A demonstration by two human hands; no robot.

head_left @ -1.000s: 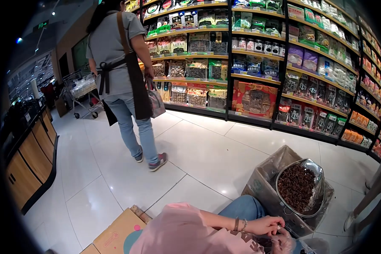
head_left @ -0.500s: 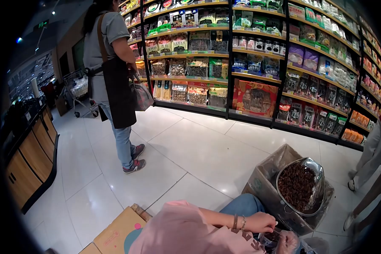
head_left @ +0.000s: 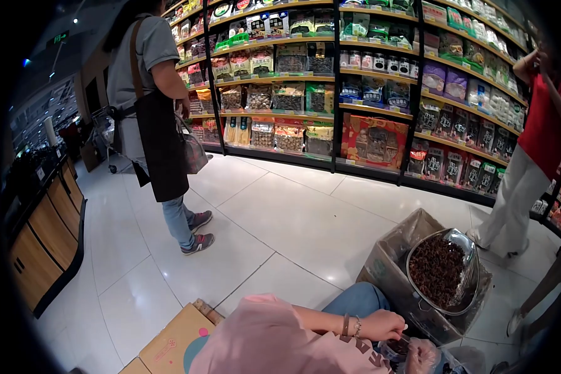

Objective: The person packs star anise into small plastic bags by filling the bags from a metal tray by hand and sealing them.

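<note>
My left hand, bare with bracelets at the wrist, is closed in a pinch at the upper edge of a clear plastic bag with dark pieces inside. My right hand, in a clear plastic glove, has its fingers curled at the right side of the same bag, low in view. Just beyond my hands, a round metal bowl lies tilted on a plastic-lined box. Dark reddish-brown dried pieces fill much of the bowl.
Shelves of packaged goods curve across the back. A person in a dark apron stands left, holding a bag. Another person in red stands right. A cardboard piece, wooden cabinets and a cart are at left.
My hands have moved slightly apart, showing the bag between them. The aproned person has shifted left. The person in red has come into view at the right.
</note>
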